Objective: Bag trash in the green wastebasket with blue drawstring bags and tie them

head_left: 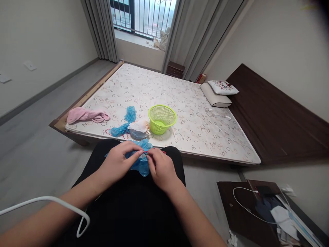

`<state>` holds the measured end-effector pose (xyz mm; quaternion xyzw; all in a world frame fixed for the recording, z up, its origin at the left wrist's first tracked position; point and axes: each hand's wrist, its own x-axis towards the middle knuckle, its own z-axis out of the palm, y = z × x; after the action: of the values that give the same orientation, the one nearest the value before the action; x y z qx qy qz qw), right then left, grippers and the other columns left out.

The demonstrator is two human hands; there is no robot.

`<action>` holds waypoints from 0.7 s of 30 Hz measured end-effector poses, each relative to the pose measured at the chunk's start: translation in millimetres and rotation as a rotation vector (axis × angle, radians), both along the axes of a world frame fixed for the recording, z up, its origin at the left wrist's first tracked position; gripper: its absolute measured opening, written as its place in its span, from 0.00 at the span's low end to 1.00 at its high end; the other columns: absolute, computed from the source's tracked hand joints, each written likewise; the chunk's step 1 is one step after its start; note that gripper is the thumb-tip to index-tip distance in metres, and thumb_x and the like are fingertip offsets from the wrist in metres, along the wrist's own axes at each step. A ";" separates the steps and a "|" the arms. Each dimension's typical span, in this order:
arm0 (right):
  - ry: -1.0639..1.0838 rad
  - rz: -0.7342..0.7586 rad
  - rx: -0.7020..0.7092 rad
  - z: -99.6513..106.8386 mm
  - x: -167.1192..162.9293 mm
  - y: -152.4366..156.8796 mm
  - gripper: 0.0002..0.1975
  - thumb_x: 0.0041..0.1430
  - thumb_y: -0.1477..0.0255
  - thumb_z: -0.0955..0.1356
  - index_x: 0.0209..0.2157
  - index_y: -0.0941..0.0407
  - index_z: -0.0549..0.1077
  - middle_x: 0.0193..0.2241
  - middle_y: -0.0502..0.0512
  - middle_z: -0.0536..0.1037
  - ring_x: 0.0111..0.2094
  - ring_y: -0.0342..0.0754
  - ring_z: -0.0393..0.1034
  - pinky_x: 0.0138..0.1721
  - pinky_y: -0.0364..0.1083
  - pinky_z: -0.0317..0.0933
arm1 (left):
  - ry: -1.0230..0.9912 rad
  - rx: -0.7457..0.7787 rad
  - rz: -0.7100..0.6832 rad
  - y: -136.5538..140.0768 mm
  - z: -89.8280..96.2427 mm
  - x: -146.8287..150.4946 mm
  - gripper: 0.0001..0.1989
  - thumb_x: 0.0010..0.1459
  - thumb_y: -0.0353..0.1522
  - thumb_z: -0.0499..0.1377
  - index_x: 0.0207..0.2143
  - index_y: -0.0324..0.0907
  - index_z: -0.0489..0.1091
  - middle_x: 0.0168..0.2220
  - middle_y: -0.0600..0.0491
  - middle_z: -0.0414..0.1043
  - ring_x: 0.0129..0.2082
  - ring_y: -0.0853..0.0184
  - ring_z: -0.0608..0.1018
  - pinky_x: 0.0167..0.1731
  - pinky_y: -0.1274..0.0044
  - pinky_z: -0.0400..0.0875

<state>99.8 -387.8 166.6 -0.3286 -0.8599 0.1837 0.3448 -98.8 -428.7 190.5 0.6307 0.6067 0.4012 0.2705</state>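
Over my lap, a crumpled blue plastic bag point(142, 168) hangs between my hands. My left hand point(122, 156) pinches a thin red string point(145, 151) at the bag with thumb and forefinger. From the other side, my right hand point(162, 167) has its fingertips closed on the same string, and a red end pokes out beyond its knuckles. The fingers partly hide how the string runs around the bag. On the bed edge just ahead lie a twisted blue bag point(130, 115), a white plastic bag point(138, 126) and a green plastic basket point(157, 127).
A pink cloth point(87, 115) lies at the left corner of the bed's mattress point(195, 116). Two pillows point(218, 94) rest by the headboard. A white cable point(48, 198) crosses over my left forearm. At lower right stands a dark nightstand point(231, 202) with items on it.
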 end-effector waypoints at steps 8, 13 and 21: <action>-0.041 -0.041 0.007 -1.2 -4.8 0.4 0.09 0.73 0.73 0.63 0.44 0.56 0.76 0.37 0.57 0.79 0.38 0.51 0.73 0.41 0.49 0.69 | -0.204 -0.237 0.091 2.7 -5.4 1.6 0.16 0.62 0.46 0.62 0.35 0.43 0.79 0.35 0.52 0.81 0.38 0.61 0.79 0.43 0.72 0.73; 0.212 -0.114 0.096 11.0 4.2 0.9 0.10 0.70 0.74 0.67 0.49 0.55 0.77 0.41 0.60 0.79 0.44 0.52 0.74 0.47 0.52 0.72 | -0.093 -0.187 0.105 0.5 -2.8 0.1 0.16 0.65 0.47 0.61 0.38 0.44 0.79 0.40 0.51 0.81 0.42 0.59 0.79 0.47 0.71 0.70; 0.114 0.044 -0.037 19.3 -2.6 -2.4 0.10 0.74 0.73 0.65 0.45 0.53 0.79 0.40 0.58 0.82 0.43 0.49 0.77 0.46 0.49 0.74 | 0.046 -0.084 0.024 -6.1 1.6 2.3 0.13 0.65 0.44 0.62 0.35 0.46 0.79 0.38 0.52 0.80 0.41 0.61 0.79 0.45 0.72 0.70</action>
<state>97.2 -390.2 185.8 -0.3048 -0.8423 0.2257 0.3831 -96.5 -434.8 192.0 0.6203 0.6366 0.3643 0.2778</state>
